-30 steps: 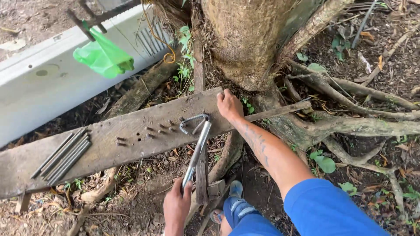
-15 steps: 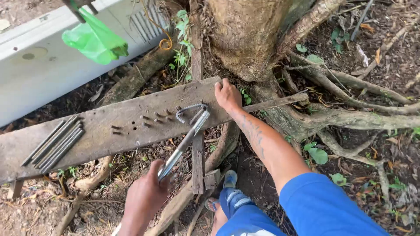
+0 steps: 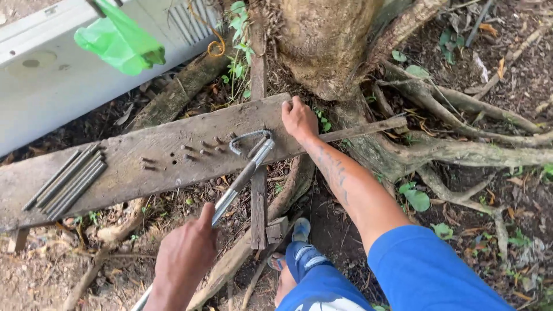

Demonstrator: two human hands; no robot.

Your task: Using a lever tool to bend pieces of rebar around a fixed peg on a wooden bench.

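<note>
Bare plank (image 3: 173, 167) surface open between rod bundle (image 3: 66, 183) at left end and row of nails (image 3: 201, 151) mid-plank. Nails upright, blocking sweep across middle. Bent wire loop (image 3: 249, 140) and pipe (image 3: 242, 181) lying across plank's near edge. Right hand (image 3: 298, 118) pressed on plank's right end, forearm barring approach from right. Tree trunk (image 3: 328, 43) and roots (image 3: 461, 150) crowding far and right sides. Green bag (image 3: 118, 43) hanging above left. Left hand (image 3: 185, 256) gripping pipe's lower end.

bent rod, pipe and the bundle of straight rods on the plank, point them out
bent rod (image 3: 249, 136), head view, on the top of its curve
pipe (image 3: 242, 178), head view, on the middle of its shaft
straight rods (image 3: 66, 183), head view, on the middle of the bundle
</note>
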